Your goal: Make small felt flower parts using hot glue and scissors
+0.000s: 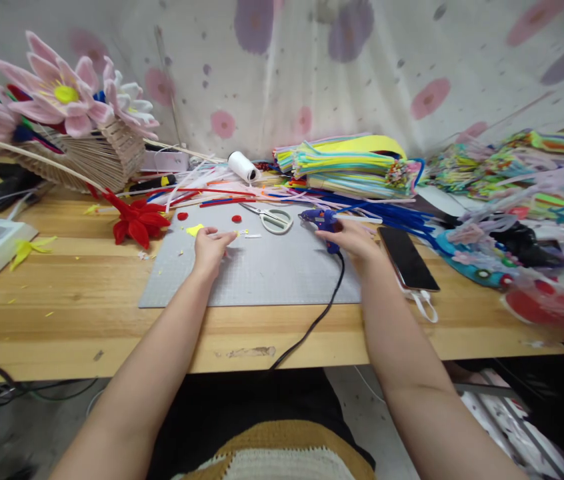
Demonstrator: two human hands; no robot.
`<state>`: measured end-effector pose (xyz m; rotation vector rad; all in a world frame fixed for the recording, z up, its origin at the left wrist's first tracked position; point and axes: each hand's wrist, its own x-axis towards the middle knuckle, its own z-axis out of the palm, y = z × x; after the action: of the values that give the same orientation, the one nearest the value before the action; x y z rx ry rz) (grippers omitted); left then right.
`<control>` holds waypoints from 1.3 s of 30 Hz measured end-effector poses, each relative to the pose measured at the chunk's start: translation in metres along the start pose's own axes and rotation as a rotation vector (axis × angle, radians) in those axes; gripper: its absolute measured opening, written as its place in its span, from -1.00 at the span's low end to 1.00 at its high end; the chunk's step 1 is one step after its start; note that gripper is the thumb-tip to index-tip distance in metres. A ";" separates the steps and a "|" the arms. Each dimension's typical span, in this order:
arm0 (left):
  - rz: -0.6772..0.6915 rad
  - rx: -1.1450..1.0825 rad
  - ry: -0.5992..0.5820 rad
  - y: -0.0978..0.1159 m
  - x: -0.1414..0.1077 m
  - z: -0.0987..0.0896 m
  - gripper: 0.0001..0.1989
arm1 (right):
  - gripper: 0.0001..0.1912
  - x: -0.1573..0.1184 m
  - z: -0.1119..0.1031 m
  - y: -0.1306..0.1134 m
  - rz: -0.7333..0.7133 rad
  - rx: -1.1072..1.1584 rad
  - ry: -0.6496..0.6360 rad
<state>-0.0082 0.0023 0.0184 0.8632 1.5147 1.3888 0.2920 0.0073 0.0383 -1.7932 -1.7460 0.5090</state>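
My left hand (212, 247) is over the left part of a grey cutting mat (272, 273), its fingers closed around something too small to make out. A yellow piece (195, 230) shows beside its knuckles. My right hand (349, 239) is wrapped round a blue glue gun (318, 217) at the mat's right side, the nozzle facing left and a white glue stick (362, 219) sticking out of its back. Between the hands, scissors (276, 221) lie near the mat's back edge. Two small red pieces, one of them a round one (237, 219), rest on the mat.
A red flower (137, 220) and a basket (122, 150) of pink flowers stand left. Bundled pipe cleaners (347, 163) and a white spool (242, 167) lie behind. A phone (408, 259) is at right. The gun's black cord (312, 327) crosses the table edge.
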 end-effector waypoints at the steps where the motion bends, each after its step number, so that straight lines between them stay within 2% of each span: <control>1: -0.002 0.007 -0.004 0.000 0.000 0.000 -0.50 | -0.61 0.003 0.012 -0.002 0.042 0.038 0.028; 3: -0.004 0.019 -0.010 0.000 -0.001 0.000 -0.50 | -0.58 0.007 0.033 -0.007 0.159 0.118 0.160; 5: -0.005 0.029 -0.009 0.000 -0.001 0.000 -0.50 | -0.55 0.008 0.045 -0.013 0.218 0.208 0.264; 8: -0.006 0.043 -0.004 0.000 -0.002 0.000 -0.51 | -0.53 0.003 0.047 -0.026 0.147 0.468 0.320; 10: -0.002 0.056 -0.005 0.001 -0.003 0.000 -0.51 | -0.55 -0.005 0.045 -0.038 0.061 0.633 0.211; 12: 0.004 0.069 0.000 0.001 -0.003 0.001 -0.52 | -0.58 -0.015 0.045 -0.050 0.024 0.691 0.010; 15: 0.011 0.072 0.015 0.000 -0.004 0.002 -0.52 | -0.60 -0.027 0.051 -0.062 0.017 0.652 -0.235; 17: 0.012 0.068 0.017 -0.001 -0.004 0.002 -0.52 | -0.59 -0.030 0.056 -0.066 0.006 0.599 -0.300; 23: 0.004 0.061 0.004 0.001 -0.007 0.001 -0.52 | -0.58 -0.029 0.064 -0.062 -0.018 0.452 -0.280; 39: 0.040 0.112 -0.037 -0.001 -0.009 0.001 -0.51 | -0.63 -0.031 0.065 -0.064 -0.150 0.359 -0.257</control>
<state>-0.0039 -0.0055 0.0186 0.9877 1.5659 1.3196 0.1992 -0.0164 0.0266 -1.3832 -1.8015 0.9571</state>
